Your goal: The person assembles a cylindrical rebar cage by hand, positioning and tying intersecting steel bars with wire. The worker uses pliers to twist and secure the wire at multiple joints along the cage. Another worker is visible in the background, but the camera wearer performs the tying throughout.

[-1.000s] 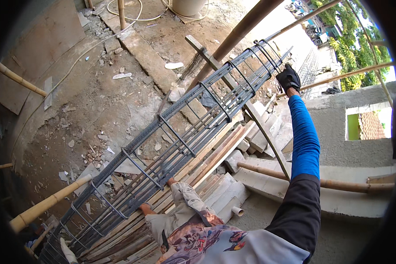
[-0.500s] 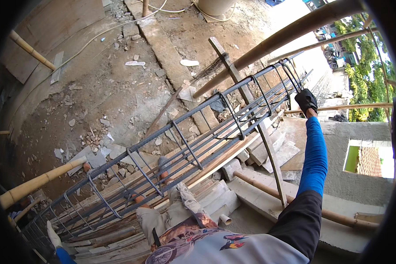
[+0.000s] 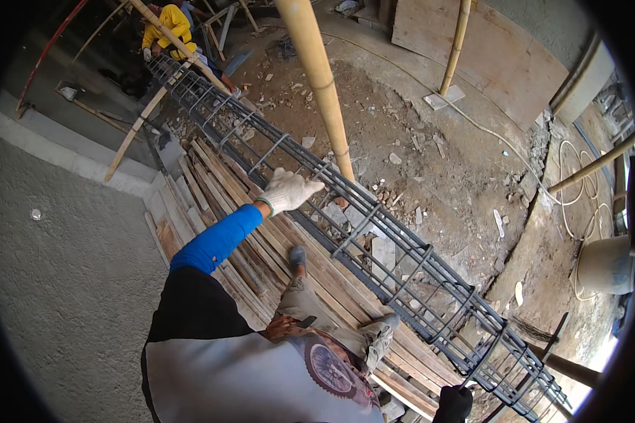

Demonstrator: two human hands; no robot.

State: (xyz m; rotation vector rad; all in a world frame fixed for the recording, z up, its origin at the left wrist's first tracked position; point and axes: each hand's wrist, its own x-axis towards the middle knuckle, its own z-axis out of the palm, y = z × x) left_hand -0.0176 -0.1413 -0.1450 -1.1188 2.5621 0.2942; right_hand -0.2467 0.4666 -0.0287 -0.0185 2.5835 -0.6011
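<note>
A long rebar cage (image 3: 363, 224), dark bars ringed by square stirrups, slants from the far left to the near right. My left hand (image 3: 288, 192), in a whitish knit glove, is closed on a bar of its near side, around the middle. At the lower edge my right hand (image 3: 453, 403), in a black glove, is closed beside the near right end. A thin steel piece, seemingly a stirrup, runs from the cage into that fist; its fingers are partly hidden. Under the cage lie long timber strips (image 3: 250, 243), where my feet stand.
At the cage's far end crouches a person in yellow (image 3: 168, 29), a gloved hand by the bars. A thick bamboo pole (image 3: 317, 77) rises just beyond the cage. Rubble covers the dirt floor. A bucket (image 3: 605, 264) and hose (image 3: 568, 176) are at right, a grey rendered surface (image 3: 70, 268) at left.
My view has swung left toward the cage's far end and the person in yellow. My left hand has come from the picture's lower left edge to mid-cage. My right hand now shows at the lower edge.
</note>
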